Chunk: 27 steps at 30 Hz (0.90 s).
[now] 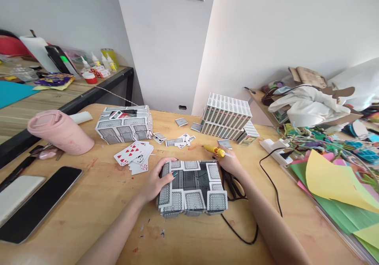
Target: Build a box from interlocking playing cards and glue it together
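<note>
My left hand (156,180) grips the left side of a box covered in playing cards (194,200), thumb on its top and nails painted dark green. An oblong gap in the card layer shows a dark surface inside. Past the box's far right corner, my right hand (229,162) is closed around a yellow hot glue gun (215,151). Its nozzle points left and a pale glue stick sticks out of its back. Loose playing cards (134,156) lie fanned face up beyond my left hand. Smaller card pieces (180,140) are scattered further back.
Another card-covered box (124,124) stands back left, near a pink rolled-up bundle (60,132). Stacked card packs (226,115) rise back right. A black cord (275,186) runs to a white power strip (275,150). A phone (41,205) lies left; coloured paper (334,182) lies right.
</note>
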Motion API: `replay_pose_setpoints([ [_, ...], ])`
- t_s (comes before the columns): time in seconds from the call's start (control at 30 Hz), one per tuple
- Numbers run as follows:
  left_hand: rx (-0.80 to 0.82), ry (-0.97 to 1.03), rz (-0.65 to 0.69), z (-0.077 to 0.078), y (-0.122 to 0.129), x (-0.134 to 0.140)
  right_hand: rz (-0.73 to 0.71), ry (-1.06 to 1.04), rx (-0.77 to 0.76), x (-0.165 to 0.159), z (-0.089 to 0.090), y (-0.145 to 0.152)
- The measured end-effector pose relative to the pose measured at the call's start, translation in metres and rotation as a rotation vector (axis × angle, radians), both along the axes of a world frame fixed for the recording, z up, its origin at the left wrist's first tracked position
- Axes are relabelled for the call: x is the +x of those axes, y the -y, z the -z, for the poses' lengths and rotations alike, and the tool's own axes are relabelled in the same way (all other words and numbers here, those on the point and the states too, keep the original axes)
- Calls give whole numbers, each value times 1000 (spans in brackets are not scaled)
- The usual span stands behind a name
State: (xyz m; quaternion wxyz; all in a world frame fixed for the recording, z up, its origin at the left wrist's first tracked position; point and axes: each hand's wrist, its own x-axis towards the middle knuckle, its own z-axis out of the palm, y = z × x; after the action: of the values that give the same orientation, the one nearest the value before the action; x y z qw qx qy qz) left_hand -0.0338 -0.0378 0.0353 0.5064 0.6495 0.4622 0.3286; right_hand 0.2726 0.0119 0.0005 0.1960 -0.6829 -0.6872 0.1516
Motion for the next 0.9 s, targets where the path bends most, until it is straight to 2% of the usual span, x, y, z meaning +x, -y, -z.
replay_pose_setpoints([
  [0.3, -21, 53, 9, -1, 2, 1, -64, -66, 38, 1, -10, 4],
  [0.37, -18, 56, 3, -1, 2, 1, -42, -166, 47, 1, -18, 4],
  [0.5, 1, 52, -6, 0, 2, 1, 66, -603, 142, 1, -53, 6],
  [0.63, -12, 43, -3, 3, 1, 1, 27, -720, 323, -12, -99, 19],
  [0.7, 1, 46, -12, 5, 1, 1, 43, -788, 368, -25, -114, 29],
  [0.8, 27, 66, -17, 8, 0, 1, 0, -825, 304, -48, -118, 40],
  [0.9, 31, 64, -14, 8, 0, 1, -98, -734, 155, -65, -107, 45],
])
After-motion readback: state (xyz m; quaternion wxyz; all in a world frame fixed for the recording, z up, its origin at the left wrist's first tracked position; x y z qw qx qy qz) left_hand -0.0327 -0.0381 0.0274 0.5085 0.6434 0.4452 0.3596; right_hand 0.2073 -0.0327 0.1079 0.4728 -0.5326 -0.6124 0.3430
